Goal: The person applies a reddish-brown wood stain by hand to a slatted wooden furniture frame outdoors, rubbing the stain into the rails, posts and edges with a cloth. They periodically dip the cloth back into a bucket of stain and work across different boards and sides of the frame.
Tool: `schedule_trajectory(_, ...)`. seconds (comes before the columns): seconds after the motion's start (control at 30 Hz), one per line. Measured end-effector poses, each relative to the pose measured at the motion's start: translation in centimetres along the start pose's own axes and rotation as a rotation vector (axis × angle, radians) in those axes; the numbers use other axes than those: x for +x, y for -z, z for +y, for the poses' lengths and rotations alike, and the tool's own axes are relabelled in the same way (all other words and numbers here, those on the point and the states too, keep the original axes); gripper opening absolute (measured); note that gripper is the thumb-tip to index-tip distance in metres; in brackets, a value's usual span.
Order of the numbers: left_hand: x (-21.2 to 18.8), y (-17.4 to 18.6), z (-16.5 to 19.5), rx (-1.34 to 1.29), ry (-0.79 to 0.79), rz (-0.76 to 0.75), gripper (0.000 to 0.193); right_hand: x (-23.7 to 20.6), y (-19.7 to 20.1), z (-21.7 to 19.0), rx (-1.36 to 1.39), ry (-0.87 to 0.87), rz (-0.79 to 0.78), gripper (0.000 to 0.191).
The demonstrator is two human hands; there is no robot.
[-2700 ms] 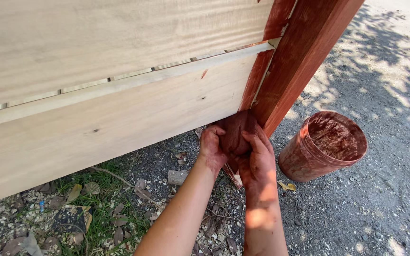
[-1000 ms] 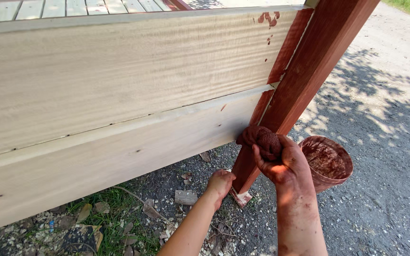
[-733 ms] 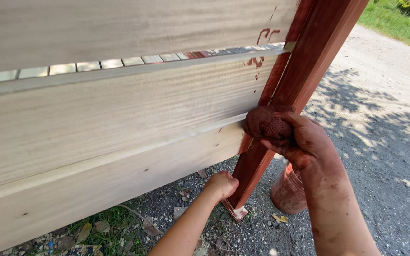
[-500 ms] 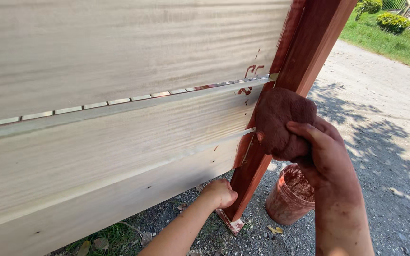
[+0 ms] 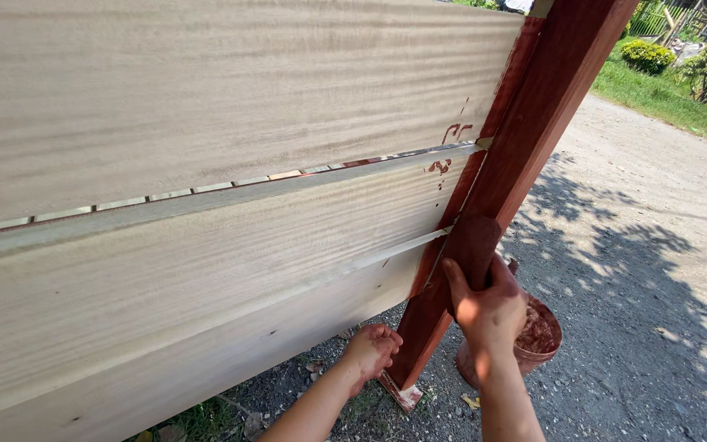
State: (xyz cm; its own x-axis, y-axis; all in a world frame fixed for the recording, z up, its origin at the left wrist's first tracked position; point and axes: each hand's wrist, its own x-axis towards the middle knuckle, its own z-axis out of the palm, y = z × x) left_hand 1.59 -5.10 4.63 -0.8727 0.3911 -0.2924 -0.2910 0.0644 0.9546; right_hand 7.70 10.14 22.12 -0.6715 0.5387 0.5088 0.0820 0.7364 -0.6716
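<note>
My right hand (image 5: pixel 488 309) presses a stain-soaked reddish-brown rag (image 5: pixel 470 245) flat against the red-stained wooden post (image 5: pixel 533 131). The post leans up to the right along the end of a pale, unstained plank panel (image 5: pixel 206 188). My left hand (image 5: pixel 370 350) is closed low down against the foot of the post, near the ground; I cannot tell whether it holds anything. A few red drips mark the pale planks (image 5: pixel 443 164) close to the post.
A stain-smeared round bucket (image 5: pixel 533 340) stands on the gravel just behind my right hand. Gravel ground with tree shadows stretches to the right; grass and bushes (image 5: pixel 681 74) lie beyond. Grass tufts grow under the panel's lower edge.
My right hand lifted the rag from the foot of the post, bunched it near the planks, then laid it flat on the post. The view tilted upward. My left hand stayed low.
</note>
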Motion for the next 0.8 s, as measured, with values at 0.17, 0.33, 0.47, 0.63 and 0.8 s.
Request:
schedule_trajectory(0.17,0.5,0.9,-1.3,-0.065,0.017,-0.021,0.019,-2.0,-7.2,1.8,-0.221,0.32,0.24,0.043)
schedule_trajectory(0.33,-0.1,1.6,-1.5,-0.074,0.04,-0.024,0.02,-6.7,-12.7,8.0,-0.226,0.228,0.222,0.031)
schedule_trajectory(0.47,-0.8,1.7,-1.8,-0.035,0.072,0.018,0.021,-10.0,-13.6,10.6,-0.24,0.048,0.094,0.029)
schedule_trajectory(0.63,-0.9,1.9,-2.4,0.103,0.181,0.063,0.02,-11.0,-8.8,9.0,0.161,-0.11,0.083,0.033)
schedule_trajectory(0.8,-0.3,1.6,-3.3,0.184,0.182,0.034,0.018,-5.0,-4.9,3.2,0.374,0.161,0.274,0.03)
